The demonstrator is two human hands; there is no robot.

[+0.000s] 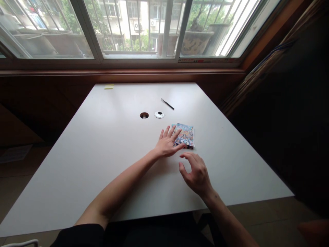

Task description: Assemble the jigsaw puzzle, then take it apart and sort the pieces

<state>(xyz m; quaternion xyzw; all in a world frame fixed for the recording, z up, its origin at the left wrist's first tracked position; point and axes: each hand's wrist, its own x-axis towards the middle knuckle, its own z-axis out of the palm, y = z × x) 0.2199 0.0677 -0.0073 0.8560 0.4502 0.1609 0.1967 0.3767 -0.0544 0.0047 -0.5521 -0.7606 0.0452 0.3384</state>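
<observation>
A small stack of colourful printed cards or packets (186, 134) lies on the white table (108, 161). The top one has a light blue picture with many small figures, and a dark edge shows beneath it. My left hand (168, 143) reaches over the left side of the stack with its fingers spread, covering part of it; whether it presses down I cannot tell. Just below the stack, my right hand (196, 173) hovers with fingers curved and a gap between thumb and forefinger, holding nothing.
Behind the stack lie a black pen (167, 104), a round silver grommet cover (159, 115) and an open cable hole (144, 115). A yellow sticky note (109, 86) sits at the far left edge. Beyond the table is a barred window (136, 31); a dark curtain hangs on the right.
</observation>
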